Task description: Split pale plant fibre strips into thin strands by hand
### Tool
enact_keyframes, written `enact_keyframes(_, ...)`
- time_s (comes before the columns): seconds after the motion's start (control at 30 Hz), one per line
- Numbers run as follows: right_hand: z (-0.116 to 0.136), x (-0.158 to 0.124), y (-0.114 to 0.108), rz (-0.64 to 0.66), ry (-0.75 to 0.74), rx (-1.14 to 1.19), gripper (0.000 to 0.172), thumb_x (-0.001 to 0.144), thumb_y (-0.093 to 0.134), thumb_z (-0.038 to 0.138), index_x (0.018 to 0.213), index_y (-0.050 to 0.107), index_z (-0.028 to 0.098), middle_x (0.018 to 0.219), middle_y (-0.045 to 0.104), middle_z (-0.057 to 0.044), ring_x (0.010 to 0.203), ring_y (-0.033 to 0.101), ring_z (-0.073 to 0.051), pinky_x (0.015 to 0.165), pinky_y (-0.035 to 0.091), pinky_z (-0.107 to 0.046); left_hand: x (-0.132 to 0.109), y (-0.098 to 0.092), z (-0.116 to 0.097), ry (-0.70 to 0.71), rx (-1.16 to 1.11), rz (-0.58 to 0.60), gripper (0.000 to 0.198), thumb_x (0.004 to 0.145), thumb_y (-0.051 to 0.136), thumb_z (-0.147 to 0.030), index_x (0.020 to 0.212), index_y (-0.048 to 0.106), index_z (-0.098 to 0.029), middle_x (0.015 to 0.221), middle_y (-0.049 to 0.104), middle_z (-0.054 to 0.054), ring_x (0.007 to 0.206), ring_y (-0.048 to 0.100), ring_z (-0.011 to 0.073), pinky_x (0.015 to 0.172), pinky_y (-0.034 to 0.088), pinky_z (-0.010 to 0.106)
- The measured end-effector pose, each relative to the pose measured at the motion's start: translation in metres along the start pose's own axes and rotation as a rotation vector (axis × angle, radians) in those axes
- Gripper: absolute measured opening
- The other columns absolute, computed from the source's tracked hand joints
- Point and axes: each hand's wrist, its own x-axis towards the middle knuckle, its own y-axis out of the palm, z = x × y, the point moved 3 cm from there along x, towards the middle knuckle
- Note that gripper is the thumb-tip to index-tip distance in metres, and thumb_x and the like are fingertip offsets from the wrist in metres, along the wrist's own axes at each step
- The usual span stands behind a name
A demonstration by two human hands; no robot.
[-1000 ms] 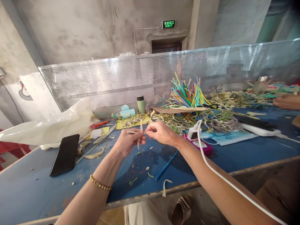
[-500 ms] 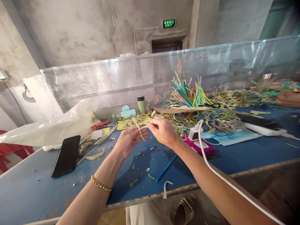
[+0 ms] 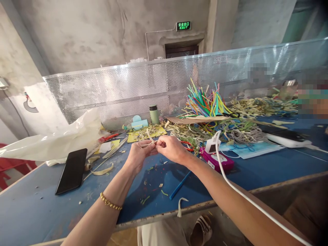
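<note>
Pale, flat plant-fibre strips [image 3: 150, 136] cross each other between my two hands, above the middle of the blue table. My left hand [image 3: 139, 153] grips the strips, one of them sticking up past its fingers and another looped over them. Close against it, my right hand [image 3: 169, 147] has its thumb and fingers pinched together at the strips' right side. The exact hold of the right fingertips is partly hidden. Just behind the hands lies a yellow sheet [image 3: 133, 136] strewn with dry fibre scraps.
A black phone [image 3: 71, 172] lies at left beside a plastic bag [image 3: 84, 135]. Right of my hands are a magenta box [image 3: 225, 162] with a white cable [image 3: 237, 191], a blue stick [image 3: 180, 185] and colourful pipe cleaners [image 3: 207, 102]. A perforated metal screen [image 3: 128, 92] runs behind.
My right hand has moved left and slightly down, up against my left hand. The left fingers, flatter before, have curled round the strips, which now show a loop.
</note>
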Motion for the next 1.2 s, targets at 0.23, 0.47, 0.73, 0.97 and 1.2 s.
enact_keyframes(0.23, 0.007, 0.000, -0.008, 0.085, 0.024, 0.064, 0.012, 0.070, 0.059, 0.009, 0.061, 0.061, 0.017, 0.058, 0.060, 0.001, 0.055, 0.048, -0.010, 0.055, 0.031, -0.023, -0.001, -0.001, -0.003, -0.008, 0.051, 0.018, 0.030, 0.060, 0.085, -0.033, 0.074, 0.072, -0.010, 0.070, 0.072, 0.007, 0.068, 0.067, 0.0171, 0.073, 0.053, 0.031)
enact_keyframes(0.47, 0.009, -0.001, -0.010, 0.094, 0.005, 0.031, 0.012, 0.070, 0.059, 0.008, 0.061, 0.062, 0.015, 0.059, 0.061, 0.000, 0.055, 0.049, -0.010, 0.055, 0.031, -0.023, -0.001, -0.003, -0.003, -0.013, 0.080, 0.026, 0.030, 0.062, 0.083, -0.036, 0.075, 0.073, -0.011, 0.069, 0.072, 0.007, 0.067, 0.067, 0.0173, 0.070, 0.052, 0.030)
enact_keyframes(0.73, 0.001, 0.000, -0.013, 0.020, -0.002, 0.009, 0.011, 0.075, 0.058, 0.013, 0.066, 0.063, 0.016, 0.063, 0.063, -0.001, 0.058, 0.051, -0.011, 0.057, 0.034, -0.024, 0.001, -0.006, -0.005, 0.051, 0.196, -0.004, 0.028, 0.065, 0.080, -0.036, 0.073, 0.071, -0.011, 0.064, 0.065, 0.002, 0.052, 0.055, 0.0097, 0.050, 0.037, 0.022)
enact_keyframes(0.97, -0.006, 0.003, -0.019, -0.020, -0.031, 0.261, 0.015, 0.083, 0.061, 0.024, 0.084, 0.072, 0.015, 0.083, 0.069, -0.006, 0.071, 0.058, -0.014, 0.066, 0.043, -0.026, -0.001, -0.001, -0.009, 0.072, 0.244, 0.028, 0.029, 0.064, 0.080, -0.036, 0.076, 0.072, -0.011, 0.057, 0.060, -0.001, 0.047, 0.048, 0.0079, 0.047, 0.032, 0.022)
enact_keyframes(1.2, -0.014, 0.003, -0.005, 0.079, 0.109, 0.574, 0.015, 0.074, 0.068, 0.025, 0.082, 0.072, 0.013, 0.074, 0.070, -0.004, 0.062, 0.059, -0.014, 0.056, 0.043, -0.025, -0.001, 0.001, -0.009, 0.065, 0.260, 0.025, 0.033, 0.064, 0.079, -0.040, 0.072, 0.070, -0.010, 0.059, 0.065, 0.003, 0.045, 0.053, 0.0097, 0.046, 0.036, 0.024)
